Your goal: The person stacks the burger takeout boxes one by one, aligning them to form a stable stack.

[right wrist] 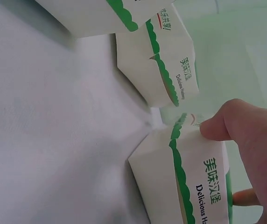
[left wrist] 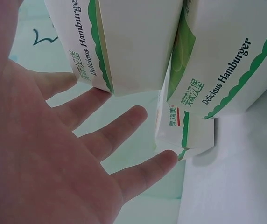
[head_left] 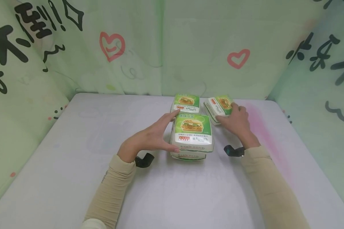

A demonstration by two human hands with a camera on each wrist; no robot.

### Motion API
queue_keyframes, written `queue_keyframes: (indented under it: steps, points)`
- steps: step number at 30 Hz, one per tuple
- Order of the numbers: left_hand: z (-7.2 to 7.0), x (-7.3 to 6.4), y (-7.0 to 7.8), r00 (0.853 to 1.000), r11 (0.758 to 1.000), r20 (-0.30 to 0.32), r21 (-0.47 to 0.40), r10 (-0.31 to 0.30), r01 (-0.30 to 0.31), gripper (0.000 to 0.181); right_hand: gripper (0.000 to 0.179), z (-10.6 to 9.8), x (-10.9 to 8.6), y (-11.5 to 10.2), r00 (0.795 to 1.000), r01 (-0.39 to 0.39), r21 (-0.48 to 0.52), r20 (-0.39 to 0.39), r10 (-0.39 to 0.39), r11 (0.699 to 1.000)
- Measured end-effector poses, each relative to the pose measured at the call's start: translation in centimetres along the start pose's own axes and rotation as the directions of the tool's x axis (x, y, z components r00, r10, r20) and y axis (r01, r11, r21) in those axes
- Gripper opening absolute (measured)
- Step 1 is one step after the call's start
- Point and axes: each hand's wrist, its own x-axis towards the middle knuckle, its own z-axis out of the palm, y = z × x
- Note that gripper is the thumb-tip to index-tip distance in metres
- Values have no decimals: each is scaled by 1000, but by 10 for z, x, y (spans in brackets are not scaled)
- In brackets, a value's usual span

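Note:
Two paper hamburger boxes are stacked in front of me, an upper box (head_left: 192, 130) over a lower box (head_left: 189, 156). My left hand (head_left: 152, 136) is at the stack's left side, thumb near the upper box's front corner and fingers spread toward its back. In the left wrist view, fingertips touch the upper box (left wrist: 133, 46), beside the lower box (left wrist: 222, 60). My right hand (head_left: 236, 122) holds another hamburger box (head_left: 218, 106), turned at an angle, between thumb (right wrist: 217, 127) and fingers; its far side is hidden.
One more hamburger box (head_left: 187, 103) stands right behind the stack, near the white table's (head_left: 74, 175) back edge. Green cloth walls (head_left: 189, 41) with drawn hearts and black writing enclose the table at the back and both sides.

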Motion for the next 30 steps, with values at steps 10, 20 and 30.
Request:
queue_keyframes:
  steps: [10, 20, 30]
  points:
    - [0, 0, 0, 1000, 1000, 3, 0, -3, 3, 121, 94, -2, -13, 12, 999, 50, 59, -8, -50, 997]
    - [0, -1, 3, 1000, 1000, 7, 12, -17, 17, 120, 86, -5, -23, 20, 992, 118, 79, 25, -121, 990]
    - [0, -1, 3, 1000, 1000, 0, 22, 0, 0, 120, 84, 7, -28, 25, 993, 115, 169, -44, -109, 979]
